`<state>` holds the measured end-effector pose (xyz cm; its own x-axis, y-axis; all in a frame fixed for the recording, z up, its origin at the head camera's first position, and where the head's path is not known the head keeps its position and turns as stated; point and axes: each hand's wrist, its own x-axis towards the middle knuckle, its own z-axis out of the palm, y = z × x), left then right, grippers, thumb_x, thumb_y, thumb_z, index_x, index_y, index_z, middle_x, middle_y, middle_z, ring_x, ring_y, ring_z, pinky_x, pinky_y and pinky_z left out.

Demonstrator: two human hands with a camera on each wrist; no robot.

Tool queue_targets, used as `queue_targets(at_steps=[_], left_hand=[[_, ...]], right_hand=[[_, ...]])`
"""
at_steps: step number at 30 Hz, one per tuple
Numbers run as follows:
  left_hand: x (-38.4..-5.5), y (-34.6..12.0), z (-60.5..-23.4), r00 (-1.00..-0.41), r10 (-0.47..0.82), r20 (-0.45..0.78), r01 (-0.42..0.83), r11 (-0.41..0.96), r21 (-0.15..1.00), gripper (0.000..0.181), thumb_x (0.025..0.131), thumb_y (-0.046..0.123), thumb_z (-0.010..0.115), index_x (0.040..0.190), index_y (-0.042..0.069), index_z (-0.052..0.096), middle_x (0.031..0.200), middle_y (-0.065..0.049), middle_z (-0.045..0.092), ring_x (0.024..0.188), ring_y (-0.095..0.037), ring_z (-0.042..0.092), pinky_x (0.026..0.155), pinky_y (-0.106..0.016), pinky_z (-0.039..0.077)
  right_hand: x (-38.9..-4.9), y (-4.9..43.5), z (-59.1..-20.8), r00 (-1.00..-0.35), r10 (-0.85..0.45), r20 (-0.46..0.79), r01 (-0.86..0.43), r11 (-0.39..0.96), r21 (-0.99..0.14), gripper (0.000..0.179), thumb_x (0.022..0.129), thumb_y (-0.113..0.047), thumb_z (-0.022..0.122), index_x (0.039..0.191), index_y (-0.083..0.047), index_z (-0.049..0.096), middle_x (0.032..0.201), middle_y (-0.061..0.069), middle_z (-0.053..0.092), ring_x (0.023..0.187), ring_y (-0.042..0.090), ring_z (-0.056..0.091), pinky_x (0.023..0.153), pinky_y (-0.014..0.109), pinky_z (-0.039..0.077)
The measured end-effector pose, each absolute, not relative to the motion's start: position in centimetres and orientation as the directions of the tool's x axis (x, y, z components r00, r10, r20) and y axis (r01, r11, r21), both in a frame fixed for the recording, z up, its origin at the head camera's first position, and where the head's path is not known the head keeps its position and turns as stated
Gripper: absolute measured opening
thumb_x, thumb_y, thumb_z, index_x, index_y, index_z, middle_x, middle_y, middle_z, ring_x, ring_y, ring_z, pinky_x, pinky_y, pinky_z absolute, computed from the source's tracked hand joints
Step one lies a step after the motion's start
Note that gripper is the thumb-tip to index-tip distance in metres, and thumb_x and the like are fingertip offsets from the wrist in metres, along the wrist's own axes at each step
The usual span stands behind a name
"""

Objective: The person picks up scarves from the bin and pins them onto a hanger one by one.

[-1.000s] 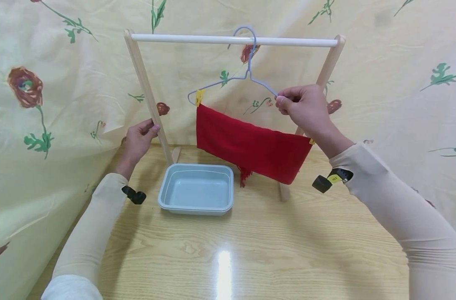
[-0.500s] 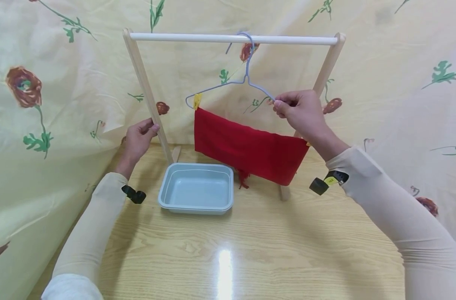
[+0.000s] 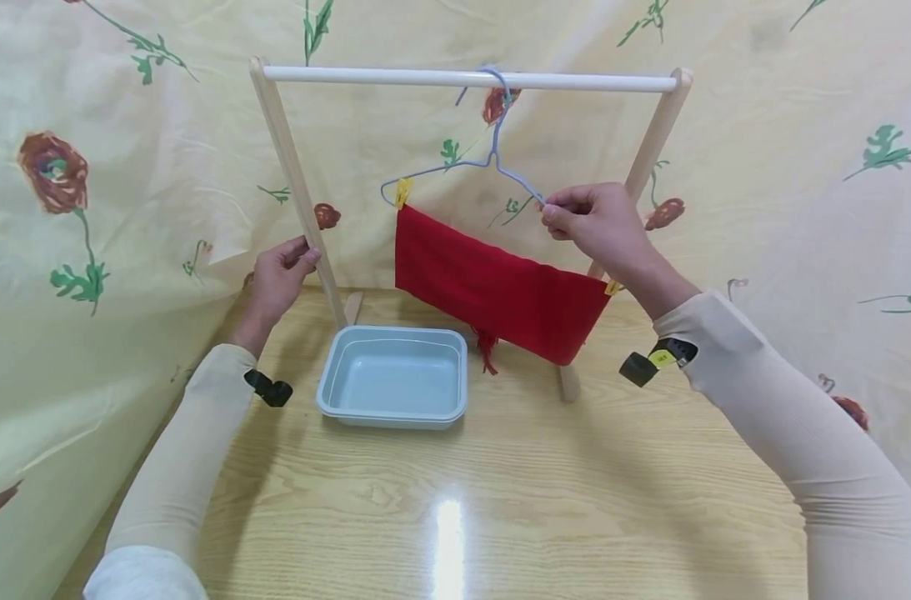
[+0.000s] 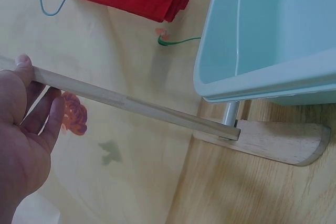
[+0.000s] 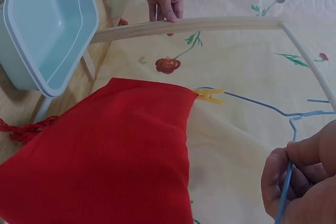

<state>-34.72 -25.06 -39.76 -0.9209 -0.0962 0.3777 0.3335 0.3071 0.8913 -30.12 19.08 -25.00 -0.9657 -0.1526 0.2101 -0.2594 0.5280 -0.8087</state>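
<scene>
My right hand (image 3: 601,223) pinches the right arm of a blue wire hanger (image 3: 455,165), whose hook lies over the white rail (image 3: 380,77) of a small wooden rack. A folded red scarf (image 3: 493,283) with fringe hangs below the hanger, tilted lower on the right. One yellow clothespin (image 3: 402,192) fastens its left corner; another yellow clothespin (image 3: 613,287) sits at its right corner, partly behind my wrist. With thumb and fingers, my left hand (image 3: 277,279) holds the rack's left wooden post (image 3: 293,179). In the left wrist view this post (image 4: 126,102) passes between thumb and fingers.
A light blue plastic basin (image 3: 392,415) stands on the wooden table (image 3: 575,500) by the rack's left foot (image 4: 283,140). The rack's right post (image 3: 653,137) rises behind my right hand. Flower-printed cloth (image 3: 785,167) covers the back and sides.
The hanger has come down a little, and its hook now rests on the rail. My right hand has moved slightly down and left with it. The left hand stays on the post.
</scene>
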Motion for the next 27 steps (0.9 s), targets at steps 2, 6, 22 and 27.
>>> queue_targets(at_steps=[2, 6, 22, 27], left_hand=[[-34.7, -25.1, -39.8, -0.92, -0.092, 0.382, 0.338, 0.307, 0.889, 0.043, 0.103, 0.02, 0.061, 0.141, 0.0, 0.058, 0.133, -0.026, 0.063, 0.108, -0.01, 0.067, 0.091, -0.024, 0.056], [-34.6, -25.0, -39.8, -0.917, -0.087, 0.389, 0.344, 0.319, 0.883, 0.043, 0.103, 0.024, 0.061, 0.141, 0.002, 0.059, 0.132, -0.024, 0.065, 0.109, -0.01, 0.067, 0.092, -0.024, 0.056], [-34.8, -25.1, -39.8, -0.913, -0.089, 0.398, 0.346, 0.347, 0.872, 0.046, 0.103, 0.027, 0.062, 0.141, 0.002, 0.059, 0.133, -0.022, 0.065, 0.109, -0.011, 0.067, 0.093, -0.025, 0.055], [-34.7, -25.2, -39.7, -0.917, -0.09, 0.388, 0.331, 0.369, 0.868, 0.047, 0.102, 0.03, 0.062, 0.141, 0.003, 0.06, 0.134, -0.021, 0.065, 0.115, -0.02, 0.067, 0.097, -0.03, 0.054]], right_hand=[[-30.2, 19.1, -25.0, -0.965, -0.165, 0.205, -0.262, 0.533, -0.805, 0.036, 0.1, -0.022, 0.067, 0.13, -0.003, 0.068, 0.118, 0.016, 0.069, 0.091, 0.018, 0.068, 0.085, 0.022, 0.058], [-30.3, 19.2, -24.9, -0.965, -0.175, 0.194, -0.258, 0.534, -0.805, 0.036, 0.1, -0.023, 0.067, 0.13, -0.004, 0.069, 0.116, 0.015, 0.069, 0.092, 0.019, 0.067, 0.083, 0.021, 0.058], [-30.0, 19.3, -24.6, -0.958, -0.221, 0.185, -0.278, 0.548, -0.789, 0.038, 0.098, -0.029, 0.07, 0.128, -0.006, 0.07, 0.108, 0.007, 0.072, 0.09, 0.019, 0.067, 0.079, 0.02, 0.054], [-29.4, 20.1, -24.2, -0.96, -0.202, 0.195, -0.276, 0.55, -0.788, 0.04, 0.099, -0.031, 0.068, 0.13, -0.005, 0.068, 0.113, 0.006, 0.073, 0.091, 0.014, 0.07, 0.091, 0.027, 0.056]])
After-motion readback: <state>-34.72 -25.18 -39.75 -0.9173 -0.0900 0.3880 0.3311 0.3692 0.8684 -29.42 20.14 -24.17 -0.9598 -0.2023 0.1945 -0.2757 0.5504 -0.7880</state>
